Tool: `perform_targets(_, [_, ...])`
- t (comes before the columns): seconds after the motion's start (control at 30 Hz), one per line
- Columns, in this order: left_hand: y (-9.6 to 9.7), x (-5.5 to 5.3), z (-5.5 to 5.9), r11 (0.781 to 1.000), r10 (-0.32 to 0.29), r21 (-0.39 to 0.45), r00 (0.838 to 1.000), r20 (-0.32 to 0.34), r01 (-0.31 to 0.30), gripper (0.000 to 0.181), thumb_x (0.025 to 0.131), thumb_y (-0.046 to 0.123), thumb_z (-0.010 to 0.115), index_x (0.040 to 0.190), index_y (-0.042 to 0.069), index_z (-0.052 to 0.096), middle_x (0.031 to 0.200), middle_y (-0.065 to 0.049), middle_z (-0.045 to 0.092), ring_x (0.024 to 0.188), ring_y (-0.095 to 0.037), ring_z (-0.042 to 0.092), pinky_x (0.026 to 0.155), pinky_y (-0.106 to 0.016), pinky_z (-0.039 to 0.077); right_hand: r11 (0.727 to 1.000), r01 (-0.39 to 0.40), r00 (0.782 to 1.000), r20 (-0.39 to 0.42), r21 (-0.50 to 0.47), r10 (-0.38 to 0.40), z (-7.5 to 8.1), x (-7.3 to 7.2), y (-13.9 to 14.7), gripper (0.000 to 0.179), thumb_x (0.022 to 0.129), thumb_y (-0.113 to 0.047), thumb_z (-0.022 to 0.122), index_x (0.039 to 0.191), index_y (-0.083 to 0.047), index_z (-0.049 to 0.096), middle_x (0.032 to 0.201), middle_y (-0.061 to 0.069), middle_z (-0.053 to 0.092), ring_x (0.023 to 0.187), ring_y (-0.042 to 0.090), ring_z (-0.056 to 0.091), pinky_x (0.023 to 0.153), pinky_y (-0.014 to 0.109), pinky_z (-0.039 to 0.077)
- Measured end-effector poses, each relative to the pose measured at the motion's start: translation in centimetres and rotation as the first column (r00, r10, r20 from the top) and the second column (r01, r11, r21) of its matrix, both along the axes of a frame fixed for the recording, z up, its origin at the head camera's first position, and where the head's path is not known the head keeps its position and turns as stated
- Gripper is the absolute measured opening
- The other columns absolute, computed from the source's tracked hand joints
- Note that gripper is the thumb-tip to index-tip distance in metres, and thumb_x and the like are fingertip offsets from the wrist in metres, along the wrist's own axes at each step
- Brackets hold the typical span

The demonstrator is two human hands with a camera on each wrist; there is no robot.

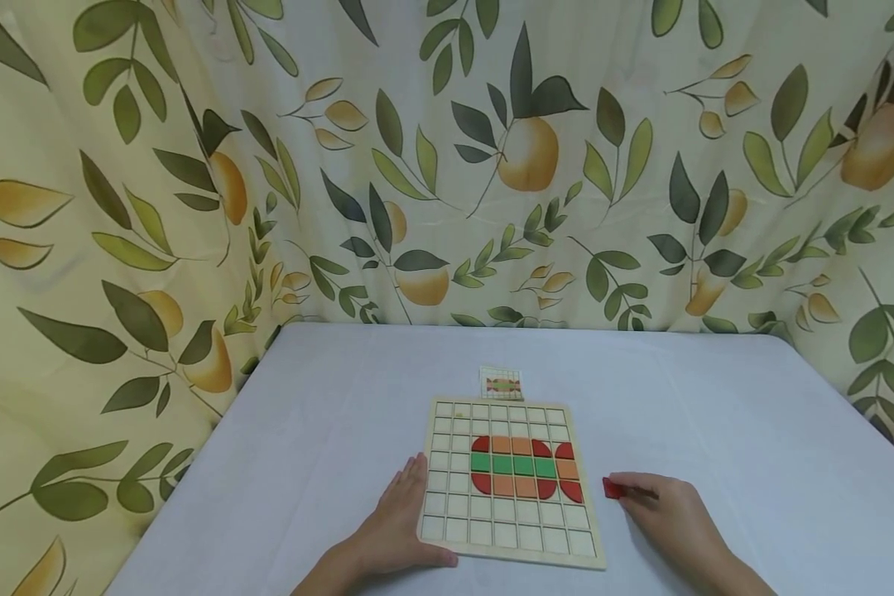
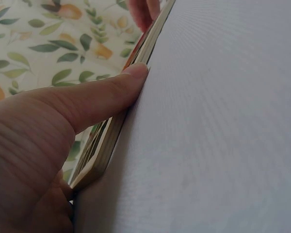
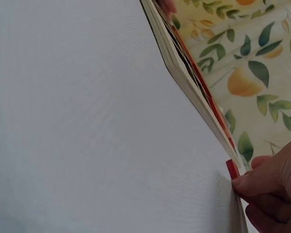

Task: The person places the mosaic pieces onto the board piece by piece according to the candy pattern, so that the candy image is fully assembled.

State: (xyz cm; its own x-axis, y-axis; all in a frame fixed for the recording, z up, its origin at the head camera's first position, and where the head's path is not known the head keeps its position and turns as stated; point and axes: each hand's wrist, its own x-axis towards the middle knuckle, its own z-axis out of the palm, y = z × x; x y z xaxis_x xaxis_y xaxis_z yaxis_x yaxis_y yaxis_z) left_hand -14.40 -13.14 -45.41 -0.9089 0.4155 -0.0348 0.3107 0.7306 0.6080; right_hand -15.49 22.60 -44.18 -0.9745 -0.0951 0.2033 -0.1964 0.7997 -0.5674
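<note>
A square wooden grid board (image 1: 521,557) lies flat on the table. Red, orange and green pieces fill some of its cells, forming a striped shape with rounded red corners that reaches the right side. My left hand (image 1: 391,530) rests against the board's lower left corner, fingers along the left edge and thumb (image 2: 106,97) stretched along the near edge. Just off the board's right edge, my right hand (image 1: 674,509) pinches a small red tile (image 1: 612,488) between thumb and fingertips. The right wrist view shows this red tile (image 3: 231,168) standing out from the fingertips, close to the board's edge.
Behind the board lies a small pattern card (image 1: 502,385) printed with a similar coloured shape on a grid. A white cloth covers the table (image 1: 328,397). Curtains (image 1: 462,165) with leaves and orange fruit hang along the back and sides.
</note>
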Motion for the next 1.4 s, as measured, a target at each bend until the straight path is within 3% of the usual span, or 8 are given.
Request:
perform_targets(0.33, [-0.1,0.1,0.1,1.000,-0.003,0.002,1.000,0.001,0.003,0.128,0.060,0.070,0.068,0.145,-0.004,0.005,0.151,-0.018,0.008,0.138,-0.029,0.003,0.108,-0.048,0.009,1.000,-0.013,0.995,0.103,-0.009,0.014,0.4,-0.8,0.2,0.028,0.075,-0.004,0.073,0.102,-0.002,0.069,0.100,0.010,0.067,0.100,0.032,0.058,0.078,0.041,0.051])
perform_targets(0.53, [-0.1,0.1,0.1,1.000,-0.007,0.000,1.000,0.001,0.007,0.129,0.060,0.070,0.068,0.145,-0.004,0.004,0.151,-0.018,0.007,0.138,-0.028,0.003,0.109,-0.048,0.008,1.000,-0.028,0.996,0.080,-0.009,0.029,0.1,-1.1,0.1,0.031,0.071,-0.013,0.078,0.100,-0.005,0.071,0.097,0.005,0.068,0.098,0.027,0.060,0.080,0.040,0.049])
perform_targets(0.7, [0.0,0.0,0.1,1.000,0.000,-0.002,1.000,0.004,0.000,0.129,0.060,0.070,0.068,0.145,-0.003,0.005,0.151,-0.017,0.007,0.138,-0.028,0.003,0.109,-0.047,0.008,1.000,-0.023,0.997,0.072,-0.009,0.024,0.0,-1.2,-0.1,0.028,0.072,-0.012,0.077,0.099,-0.004,0.071,0.095,0.005,0.068,0.096,0.027,0.060,0.080,0.041,0.050])
perform_targets(0.87, [-0.1,0.0,0.0,1.000,0.002,-0.004,1.000,-0.001,-0.002,0.130,0.059,0.070,0.069,0.145,-0.004,0.005,0.151,-0.017,0.007,0.138,-0.028,0.003,0.109,-0.048,0.009,1.000,-0.027,1.000,0.012,0.012,0.027,0.0,-1.4,-0.5,0.027,0.071,-0.010,0.078,0.097,-0.004,0.071,0.093,0.004,0.068,0.093,0.026,0.061,0.080,0.043,0.049])
perform_targets(1.4, [-0.1,-0.2,-0.3,1.000,0.005,-0.007,1.000,0.011,-0.005,0.130,0.059,0.072,0.066,0.145,-0.002,0.004,0.152,-0.016,0.006,0.138,-0.027,0.003,0.109,-0.048,0.009,0.995,-0.063,0.998,-0.020,-0.080,0.062,1.8,-2.5,-4.2,0.023,0.074,-0.011,0.076,0.096,-0.007,0.072,0.091,0.000,0.068,0.093,0.024,0.061,0.082,0.045,0.048])
